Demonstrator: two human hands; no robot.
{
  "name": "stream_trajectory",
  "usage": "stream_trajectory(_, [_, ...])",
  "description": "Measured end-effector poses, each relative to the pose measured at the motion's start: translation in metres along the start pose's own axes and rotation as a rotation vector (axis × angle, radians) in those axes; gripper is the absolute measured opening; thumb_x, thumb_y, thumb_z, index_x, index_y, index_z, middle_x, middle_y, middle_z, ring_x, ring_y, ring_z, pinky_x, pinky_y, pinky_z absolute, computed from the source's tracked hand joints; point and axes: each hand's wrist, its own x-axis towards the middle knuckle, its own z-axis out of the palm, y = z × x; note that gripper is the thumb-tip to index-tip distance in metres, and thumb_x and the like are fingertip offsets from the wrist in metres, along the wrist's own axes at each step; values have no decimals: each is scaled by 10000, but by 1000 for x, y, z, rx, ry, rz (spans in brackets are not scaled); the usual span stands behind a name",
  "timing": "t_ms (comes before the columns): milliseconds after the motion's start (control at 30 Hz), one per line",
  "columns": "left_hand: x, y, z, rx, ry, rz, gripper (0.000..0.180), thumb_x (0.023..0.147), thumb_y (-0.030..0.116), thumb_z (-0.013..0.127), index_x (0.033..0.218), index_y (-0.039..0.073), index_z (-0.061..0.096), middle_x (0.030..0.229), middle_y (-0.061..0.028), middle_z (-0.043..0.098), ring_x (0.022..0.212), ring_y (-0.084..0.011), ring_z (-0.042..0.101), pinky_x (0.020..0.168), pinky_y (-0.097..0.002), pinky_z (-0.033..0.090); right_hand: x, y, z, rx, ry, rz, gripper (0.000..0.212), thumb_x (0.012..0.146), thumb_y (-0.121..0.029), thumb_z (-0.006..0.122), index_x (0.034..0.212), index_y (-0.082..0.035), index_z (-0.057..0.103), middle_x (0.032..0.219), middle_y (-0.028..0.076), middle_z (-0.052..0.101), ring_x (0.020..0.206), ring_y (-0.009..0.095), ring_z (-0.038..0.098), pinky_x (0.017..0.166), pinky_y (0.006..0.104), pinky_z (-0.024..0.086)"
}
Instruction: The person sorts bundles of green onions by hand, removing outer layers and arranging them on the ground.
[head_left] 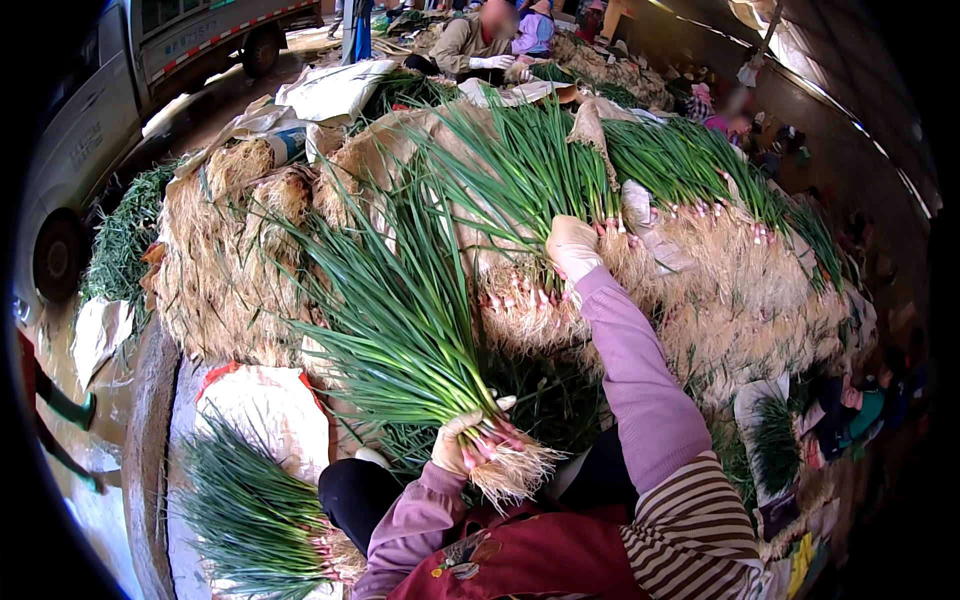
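A thick bunch of spring onions point(415, 350) lies across my gloved left hand point(455, 442), its green leaves fanned up and to the left. The fingers are wrapped round the stems just above the pink bulbs, and pale roots point(512, 472) hang out on the right. My right arm reaches forward to the heap. There my gloved right hand point(573, 247) is closed at the lower stems of more spring onions point(530, 165); its fingertips are partly hidden. Below that hand, pink bulbs with roots point(525, 305) show along the heap's near side.
Another pile of spring onions point(260, 515) lies at lower left beside a white sack point(270, 405). Matted roots point(235, 270) cover the heap's left side. A truck point(90, 130) stands at far left. A person point(480, 45) sits beyond the heap; others are at the right.
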Motion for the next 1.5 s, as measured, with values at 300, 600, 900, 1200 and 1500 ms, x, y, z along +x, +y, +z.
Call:
stream_trajectory(300, [-4,-7,-12,87,7,-9,449,850,264,536,1090,-113,500,940,-316,597,528,-189,609,387,-194,438,-215,-15,32,864,-235,-566,199,791,-171,645,794,-5,535,693,126,581,616,229,553,604,354,437])
stream_trajectory(600, [0,-10,-22,-49,-91,87,515,812,111,537,1288,25,363,1001,-208,552,921,-380,598,734,-454,552,-200,8,75,241,-150,-529,205,809,-197,624,814,-7,547,688,174,589,703,298,621,614,393,467])
stream_trajectory(900, [-2,-10,-23,-18,-13,51,566,739,161,587,1245,-29,419,1167,-243,527,1056,-382,528,941,-485,405,-51,-16,23,138,276,-364,189,780,-184,627,865,-18,591,710,145,625,683,315,628,616,406,487])
stream_trajectory(1200, [-6,-9,-12,-19,37,51,451,809,194,565,1117,-120,464,927,-278,591,671,-351,636,465,-277,524,-211,-30,22,804,-395,-434,217,852,-229,539,816,-21,590,629,133,592,616,308,594,586,412,456])
stream_trajectory(1500, [-5,-9,-24,-127,-197,44,501,803,126,552,1178,-140,354,1074,-315,522,827,-392,613,637,-396,573,-226,-25,60,924,-137,-261,208,865,-194,528,757,-17,531,619,170,550,598,352,564,536,412,423])
